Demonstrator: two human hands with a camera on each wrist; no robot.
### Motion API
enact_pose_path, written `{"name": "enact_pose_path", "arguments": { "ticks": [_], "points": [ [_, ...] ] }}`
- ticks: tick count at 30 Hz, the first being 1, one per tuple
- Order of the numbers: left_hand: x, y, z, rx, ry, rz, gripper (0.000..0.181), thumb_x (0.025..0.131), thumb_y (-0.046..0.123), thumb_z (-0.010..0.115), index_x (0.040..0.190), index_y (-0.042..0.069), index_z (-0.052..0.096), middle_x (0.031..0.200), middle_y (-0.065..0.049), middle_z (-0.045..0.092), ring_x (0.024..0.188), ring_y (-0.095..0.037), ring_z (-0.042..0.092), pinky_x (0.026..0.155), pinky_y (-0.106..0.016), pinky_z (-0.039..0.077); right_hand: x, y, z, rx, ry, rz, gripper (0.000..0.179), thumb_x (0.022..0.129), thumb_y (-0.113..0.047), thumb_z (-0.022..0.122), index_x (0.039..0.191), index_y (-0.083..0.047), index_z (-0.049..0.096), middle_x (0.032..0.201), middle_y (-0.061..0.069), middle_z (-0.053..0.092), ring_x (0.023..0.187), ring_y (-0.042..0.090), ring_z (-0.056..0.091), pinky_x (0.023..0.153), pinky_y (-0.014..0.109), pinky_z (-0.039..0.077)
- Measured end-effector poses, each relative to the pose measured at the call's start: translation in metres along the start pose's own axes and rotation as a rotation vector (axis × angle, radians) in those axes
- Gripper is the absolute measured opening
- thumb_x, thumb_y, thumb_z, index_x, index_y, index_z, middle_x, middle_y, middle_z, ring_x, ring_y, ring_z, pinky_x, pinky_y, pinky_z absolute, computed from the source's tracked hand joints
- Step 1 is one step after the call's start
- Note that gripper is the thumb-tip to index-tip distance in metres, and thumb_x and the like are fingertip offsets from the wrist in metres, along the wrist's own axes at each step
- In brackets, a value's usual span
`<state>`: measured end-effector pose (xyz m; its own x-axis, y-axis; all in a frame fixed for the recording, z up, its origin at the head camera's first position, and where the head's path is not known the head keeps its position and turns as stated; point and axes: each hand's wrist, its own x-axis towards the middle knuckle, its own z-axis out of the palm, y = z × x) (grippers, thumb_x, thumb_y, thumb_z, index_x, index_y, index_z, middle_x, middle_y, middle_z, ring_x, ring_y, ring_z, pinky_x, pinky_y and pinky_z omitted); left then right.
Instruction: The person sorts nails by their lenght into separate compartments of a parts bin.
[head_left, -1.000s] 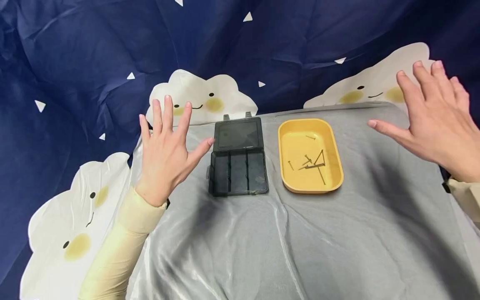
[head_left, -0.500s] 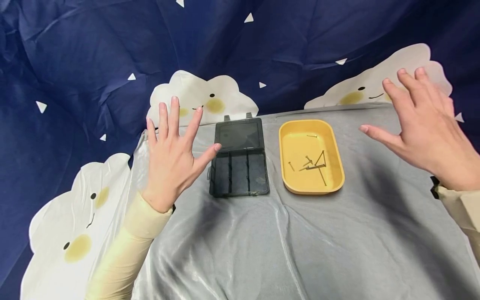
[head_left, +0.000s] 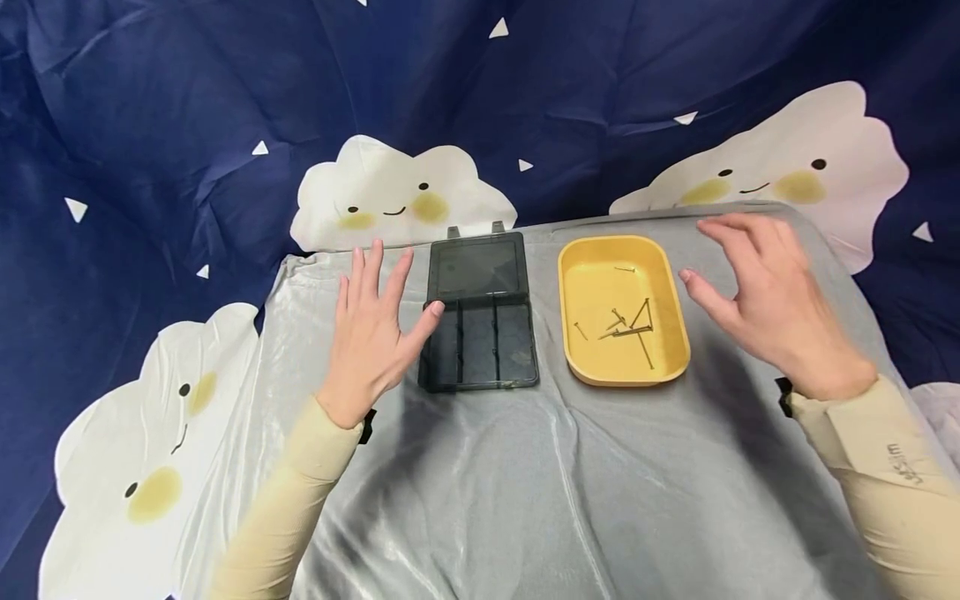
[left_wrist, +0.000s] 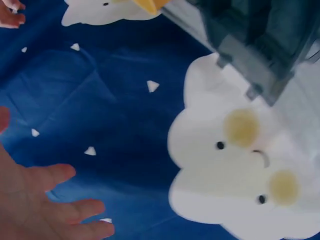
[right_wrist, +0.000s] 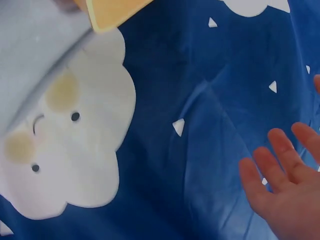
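Observation:
My left hand [head_left: 373, 333] hovers at the left side of a dark, see-through plastic compartment box [head_left: 480, 346], fingers spread and thumb tip overlapping the box in the head view. The box's lid [head_left: 477, 267] is flipped back, and its long compartments hold nothing. To the right lies a yellow tray [head_left: 600, 367] with several screws [head_left: 633, 332] scattered in it. Just right of that tray is my right hand [head_left: 776, 308], empty, its fingers loosely bent and thumb toward the rim. In the left wrist view the open left palm [left_wrist: 45, 200] shows; the right wrist view shows the right fingers [right_wrist: 285, 150].
Grey cloth [head_left: 487, 500] with soft folds covers the table under the box and tray. Behind and to the left hangs a dark blue curtain [head_left: 420, 75] printed with white smiling clouds and small triangles.
My right hand has come left and down, from the far right to beside the yellow tray. My left hand has shifted right and lower toward the box. Box, tray and screws stay put.

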<state>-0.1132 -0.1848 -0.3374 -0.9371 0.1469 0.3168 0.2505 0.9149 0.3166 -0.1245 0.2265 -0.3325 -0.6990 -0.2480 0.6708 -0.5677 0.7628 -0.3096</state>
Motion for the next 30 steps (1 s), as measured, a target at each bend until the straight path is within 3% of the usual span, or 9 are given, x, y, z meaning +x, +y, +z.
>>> {"name": "enact_pose_path", "arguments": {
  "ticks": [4, 11, 17, 21, 30],
  "points": [
    [-0.004, -0.011, 0.010, -0.076, -0.005, -0.081, 0.069, 0.093, 0.063, 0.043, 0.150, 0.023, 0.036, 0.161, -0.007, 0.019, 0.151, -0.029, 0.008, 0.121, -0.056, 0.014, -0.010, 0.000, 0.015, 0.033, -0.002, 0.008, 0.046, 0.077, -0.011, 0.070, 0.119, 0.006, 0.060, 0.116, 0.024, 0.059, 0.108, 0.045, 0.048, 0.089, 0.055, 0.038],
    [-0.015, -0.033, 0.035, -0.238, 0.040, -0.219, 0.061, 0.096, 0.054, 0.046, 0.144, 0.017, 0.044, 0.147, -0.011, 0.041, 0.137, -0.030, 0.035, 0.112, -0.049, 0.033, -0.032, 0.006, 0.044, 0.067, -0.108, 0.086, 0.037, 0.082, -0.006, 0.068, 0.116, 0.007, 0.060, 0.112, 0.023, 0.058, 0.106, 0.041, 0.048, 0.090, 0.051, 0.039],
    [-0.023, -0.049, 0.063, -0.386, -0.032, -0.337, 0.059, 0.099, 0.050, 0.043, 0.142, 0.010, 0.045, 0.137, -0.016, 0.048, 0.119, -0.032, 0.047, 0.100, -0.046, 0.043, -0.050, 0.011, 0.069, 0.090, -0.251, 0.211, 0.032, 0.088, -0.009, 0.065, 0.117, 0.004, 0.058, 0.114, 0.021, 0.056, 0.109, 0.038, 0.046, 0.094, 0.051, 0.039],
    [-0.030, -0.058, 0.080, -0.441, -0.064, -0.381, 0.054, 0.100, 0.043, 0.045, 0.138, 0.005, 0.047, 0.134, -0.019, 0.050, 0.112, -0.034, 0.051, 0.095, -0.045, 0.047, -0.060, 0.013, 0.083, 0.120, -0.289, 0.267, 0.027, 0.089, -0.010, 0.064, 0.113, 0.003, 0.059, 0.112, 0.019, 0.057, 0.109, 0.037, 0.046, 0.095, 0.050, 0.039],
    [-0.047, -0.077, 0.113, -0.513, -0.120, -0.477, 0.050, 0.097, 0.027, 0.055, 0.138, 0.000, 0.047, 0.131, -0.025, 0.054, 0.109, -0.037, 0.059, 0.097, -0.046, 0.050, -0.070, 0.018, 0.105, 0.123, -0.353, 0.284, 0.018, 0.088, -0.004, 0.061, 0.105, 0.004, 0.059, 0.103, 0.019, 0.056, 0.101, 0.037, 0.047, 0.086, 0.049, 0.041]
  ]
}}
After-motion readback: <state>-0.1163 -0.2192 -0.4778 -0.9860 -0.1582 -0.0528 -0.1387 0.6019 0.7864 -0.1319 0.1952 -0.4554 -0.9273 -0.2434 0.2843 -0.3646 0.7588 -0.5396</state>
